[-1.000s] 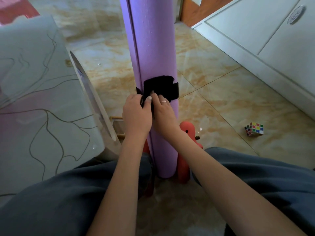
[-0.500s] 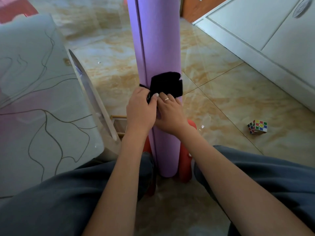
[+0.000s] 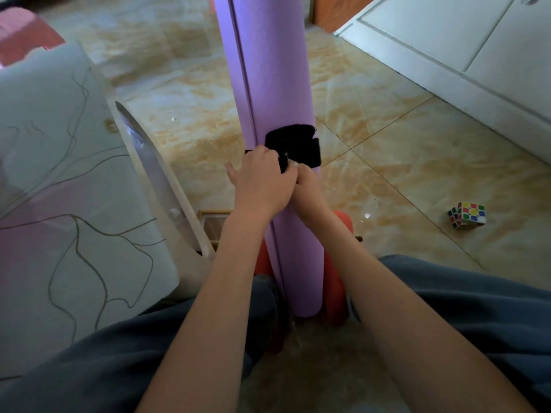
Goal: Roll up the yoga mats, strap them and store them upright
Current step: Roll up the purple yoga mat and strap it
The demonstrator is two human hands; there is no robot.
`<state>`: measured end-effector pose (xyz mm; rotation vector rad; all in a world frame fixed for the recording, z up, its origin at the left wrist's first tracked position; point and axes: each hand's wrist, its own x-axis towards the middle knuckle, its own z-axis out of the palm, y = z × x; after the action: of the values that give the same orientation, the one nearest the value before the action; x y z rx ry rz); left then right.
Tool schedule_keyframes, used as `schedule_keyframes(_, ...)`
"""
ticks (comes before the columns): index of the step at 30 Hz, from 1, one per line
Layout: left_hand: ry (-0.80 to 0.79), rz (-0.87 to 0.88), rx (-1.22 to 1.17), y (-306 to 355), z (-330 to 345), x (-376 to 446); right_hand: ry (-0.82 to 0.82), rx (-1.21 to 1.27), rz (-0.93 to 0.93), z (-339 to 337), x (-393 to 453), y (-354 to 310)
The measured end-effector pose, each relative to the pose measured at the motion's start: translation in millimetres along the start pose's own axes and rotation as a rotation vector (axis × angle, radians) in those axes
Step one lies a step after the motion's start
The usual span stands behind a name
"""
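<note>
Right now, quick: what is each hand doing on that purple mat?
Left hand: curled, gripping the black strap against the purple mat.
Right hand: curled at the strap's lower edge, apparently pinching it; fingers mostly hidden.

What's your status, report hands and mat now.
Left hand and right hand both gripping black strap. Purple mat rolled, upright on floor. Puzzle cube off right, not obstructing.

Purple mat [image 3: 277, 84], black strap [image 3: 298, 144], multicoloured cube [image 3: 466, 214], seemingly beige-veined floor [image 3: 402, 162].
</note>
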<state>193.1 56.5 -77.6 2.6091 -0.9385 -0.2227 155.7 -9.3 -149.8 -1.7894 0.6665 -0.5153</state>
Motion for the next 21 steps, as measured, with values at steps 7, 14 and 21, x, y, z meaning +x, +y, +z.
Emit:
schedule_keyframes(7,-0.058,-0.058,-0.308,-1.6,9.0,-1.5,-0.002,-0.073,-0.046,-1.2,-3.6,4.6)
schedule_keyframes(14,-0.111,-0.266,-0.513,1.3,9.3,3.3,-0.053,0.211,0.062,-14.9,-1.6,7.8)
schedule_keyframes(21,-0.173,-0.294,-0.858,-4.8,-4.6,6.4,-0.165,0.292,0.054,-22.8,-0.3,4.0)
